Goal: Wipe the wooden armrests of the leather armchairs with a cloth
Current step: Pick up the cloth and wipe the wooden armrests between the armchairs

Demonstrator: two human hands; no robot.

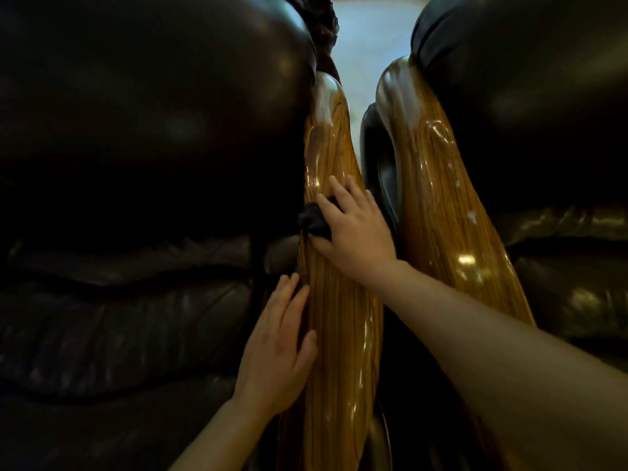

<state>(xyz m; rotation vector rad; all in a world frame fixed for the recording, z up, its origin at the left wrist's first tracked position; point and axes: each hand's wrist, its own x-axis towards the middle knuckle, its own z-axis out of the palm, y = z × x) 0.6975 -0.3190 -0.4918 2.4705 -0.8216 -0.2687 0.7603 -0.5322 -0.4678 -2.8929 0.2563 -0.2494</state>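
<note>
Mid-wipe on the left chair's armrest (334,321), cloth (314,220) about halfway up its length.

Right hand (353,229) pressing the dark cloth flat against the armrest's inner edge, beside the leather (153,130); grip on the cloth loose, fingers spread over it, not clenched. Left hand (277,355) open, holding nothing, resting flat lower down the same armrest. Long axis running from near the viewer up and away, rounded far end pointing toward the floor gap between chairs. Far stretch above the cloth probably left to do; second armrest (438,212), just beside, untouched now, with pale specks showing.
</note>
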